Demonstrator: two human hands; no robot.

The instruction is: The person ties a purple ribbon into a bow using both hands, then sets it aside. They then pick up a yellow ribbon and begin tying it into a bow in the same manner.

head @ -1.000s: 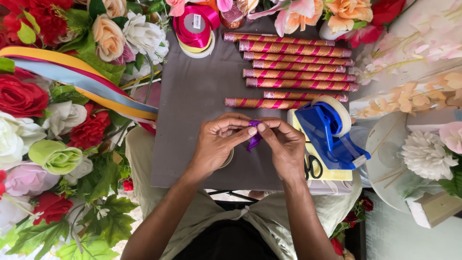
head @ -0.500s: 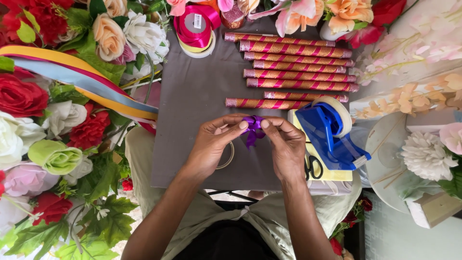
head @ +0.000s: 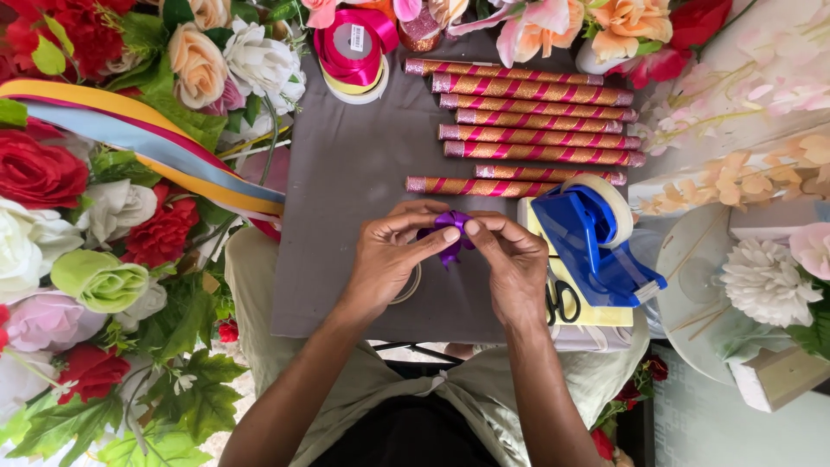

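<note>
Pinching a small purple satin ribbon bow (head: 450, 235) between them, the left hand (head: 391, 259) and right hand (head: 512, 264) meet over the middle of a flat grey board (head: 346, 173) resting on the person's lap. Both hands are closed on the bow: the left thumb and forefinger grip its left loop, the right thumb and forefinger hold its right side, and a short purple tail hangs down between the fingertips.

Just under the left palm a clear ring of tape (head: 408, 285) lies on the board, partly hidden. Immediately right of the right hand sits a blue plastic tape dispenser (head: 592, 242) on a yellow pad (head: 596, 311), with the black handles of scissors (head: 560, 303) touching the right wrist's side. Beyond the grip, further up the board, lie seven slim tubes wrapped in pink and gold glitter stripes (head: 536, 121), stacked in near-parallel rows. Up and left of the hands stands a spool of bright pink ribbon (head: 350, 43). Far to the left, wide yellow, pink and pale blue ribbon bands (head: 147, 147) cross a bed of artificial roses and green leaves (head: 78, 259). To the far right sit white and pink fabric flowers (head: 761, 277).
</note>
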